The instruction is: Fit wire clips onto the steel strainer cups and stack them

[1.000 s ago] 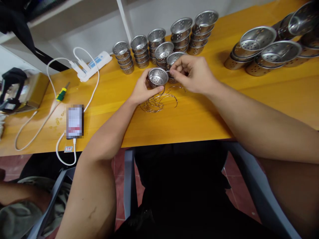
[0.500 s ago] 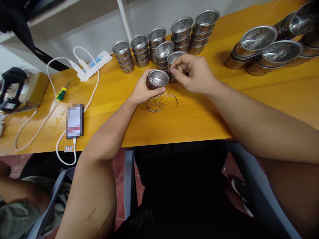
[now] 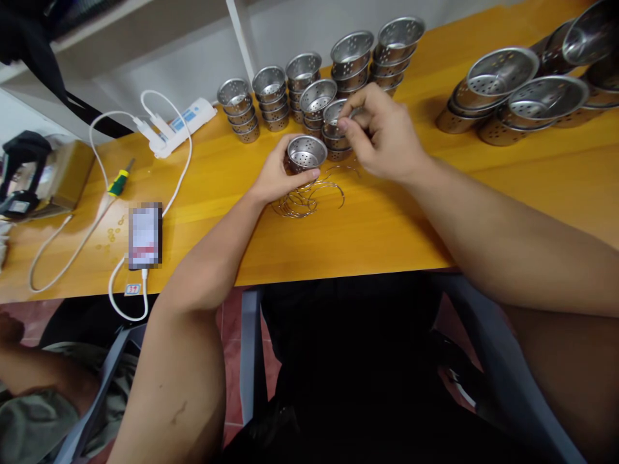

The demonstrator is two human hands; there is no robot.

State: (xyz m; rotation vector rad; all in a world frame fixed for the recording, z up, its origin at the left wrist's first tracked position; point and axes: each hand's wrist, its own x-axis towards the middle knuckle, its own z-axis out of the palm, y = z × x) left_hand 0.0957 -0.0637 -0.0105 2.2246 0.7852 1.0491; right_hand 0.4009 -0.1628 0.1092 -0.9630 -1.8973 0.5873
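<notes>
My left hand point(image 3: 279, 173) is closed round a small perforated metal cup point(image 3: 306, 153), which stands upright with its mouth towards me. The thumb presses on its near side. To the right, my right hand point(image 3: 380, 132) is raised with thumb and forefinger pinched together. Whatever is between those fingertips is too small to make out. Right behind the fingertips stands a short stack of perforated cups point(image 3: 338, 143), partly covered by the hand. Thin curved metal wires point(image 3: 302, 205) lie in a loose pile on the table below the held cup.
Several stacks of perforated cups point(image 3: 269, 96) line the back of the wooden table point(image 3: 338, 248), with larger cups point(image 3: 500, 80) at right. On the left are a power strip point(image 3: 186, 129), a phone point(image 3: 146, 235) on a white cable, and a green-yellow screwdriver point(image 3: 118, 183). Another person's arm point(image 3: 43, 370) shows lower left.
My right hand has drawn away from the held cup, a little right and up. A thin light line between its fingertips and the cup no longer shows. My left hand stays in place.
</notes>
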